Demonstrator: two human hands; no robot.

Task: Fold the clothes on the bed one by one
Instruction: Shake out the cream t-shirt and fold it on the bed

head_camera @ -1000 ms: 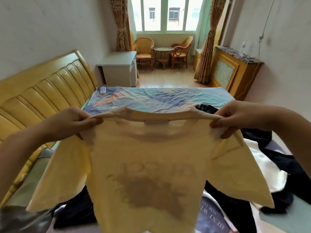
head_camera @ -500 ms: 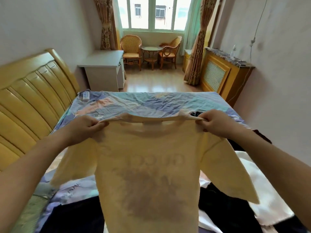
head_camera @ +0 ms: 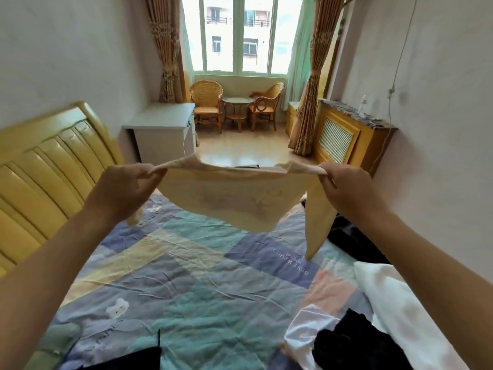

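Observation:
A pale yellow T-shirt is stretched out in the air above the patchwork bed cover, its body swung forward and away from me. My left hand pinches one shoulder and my right hand pinches the other, both arms held out. One sleeve hangs down below my right hand. More clothes lie at the right of the bed: white garments and black ones.
A yellow padded headboard runs along the left. A white bedside cabinet stands beyond the bed. A wooden radiator cover lines the right wall. Wicker chairs and a small table sit by the window.
The shirt went from hanging straight down in front of me to swinging out forward over the bed. My arms have stretched out further and the bed cover below is now in sight.

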